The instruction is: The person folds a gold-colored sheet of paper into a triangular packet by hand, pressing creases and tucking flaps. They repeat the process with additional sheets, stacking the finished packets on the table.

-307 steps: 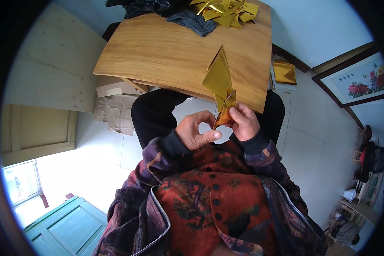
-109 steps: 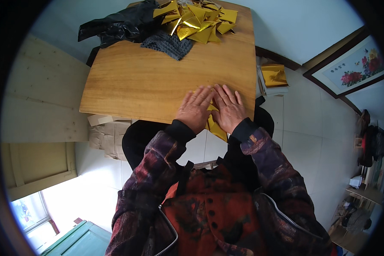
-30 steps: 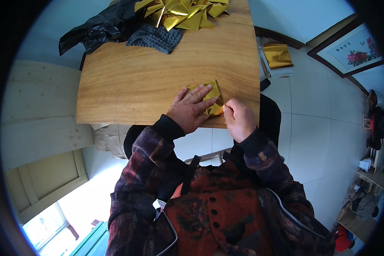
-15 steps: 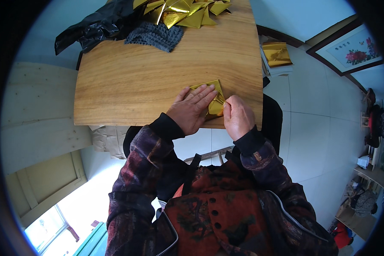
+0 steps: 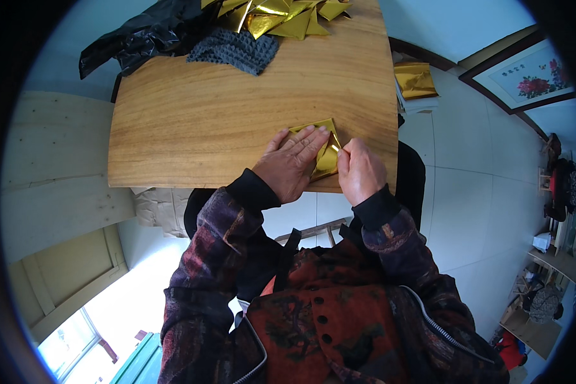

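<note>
- Right hand (image 5: 363, 171), at the 4 o'clock side of the gold foil piece (image 5: 328, 160), is curled tight, thumb and forefinger pinching the foil's edge; its other fingertips are tucked out of sight
- Left hand (image 5: 287, 168), at the foil's 8 o'clock, lies flat and unclenched on it, hiding much of its folds and outline
- The foil sits near the front edge of the wooden table (image 5: 205, 121), between the tabletop's 4 and 5 o'clock
- Grey cloth (image 5: 233, 51) at 11 o'clock from the hands, partly under the black plastic bag (image 5: 131, 41) or beside it, hard to tell
- Pile of gold pieces (image 5: 288, 25) toward 12 o'clock, cut off by the upper border
</note>
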Available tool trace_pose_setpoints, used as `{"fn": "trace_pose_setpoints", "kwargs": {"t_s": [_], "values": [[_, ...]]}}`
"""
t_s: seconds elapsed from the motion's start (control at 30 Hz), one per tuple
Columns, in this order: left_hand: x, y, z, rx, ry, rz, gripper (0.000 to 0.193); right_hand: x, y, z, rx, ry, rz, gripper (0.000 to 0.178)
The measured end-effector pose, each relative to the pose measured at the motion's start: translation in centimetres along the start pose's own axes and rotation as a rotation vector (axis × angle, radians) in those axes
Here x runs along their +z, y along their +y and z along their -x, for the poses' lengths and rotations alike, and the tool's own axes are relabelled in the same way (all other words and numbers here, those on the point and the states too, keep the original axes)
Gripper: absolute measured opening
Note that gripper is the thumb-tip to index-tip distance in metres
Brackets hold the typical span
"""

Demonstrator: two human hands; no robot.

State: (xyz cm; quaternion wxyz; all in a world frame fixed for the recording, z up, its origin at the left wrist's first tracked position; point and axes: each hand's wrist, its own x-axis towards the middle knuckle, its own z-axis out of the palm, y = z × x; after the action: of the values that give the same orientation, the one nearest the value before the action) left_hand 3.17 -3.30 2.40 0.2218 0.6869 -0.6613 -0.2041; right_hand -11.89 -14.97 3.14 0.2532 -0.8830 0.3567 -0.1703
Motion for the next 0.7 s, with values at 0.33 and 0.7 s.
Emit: {"fn": "trace_pose_setpoints", "kwargs": {"t_s": [0.33, 0.7], "values": [[-0.53, 0.27, -0.19, 0.011, -0.095, -0.126, 0.054, -0.31, -0.51, -0.36, 0.038, -0.087, 0.109, 0.017], [-0.63, 0.43, -0.43, -0.018, -0.133, -0.141, 0.053, 0.18, -0.08, -0.48, 0.014, -0.003, 0.044, 0.014]]}}
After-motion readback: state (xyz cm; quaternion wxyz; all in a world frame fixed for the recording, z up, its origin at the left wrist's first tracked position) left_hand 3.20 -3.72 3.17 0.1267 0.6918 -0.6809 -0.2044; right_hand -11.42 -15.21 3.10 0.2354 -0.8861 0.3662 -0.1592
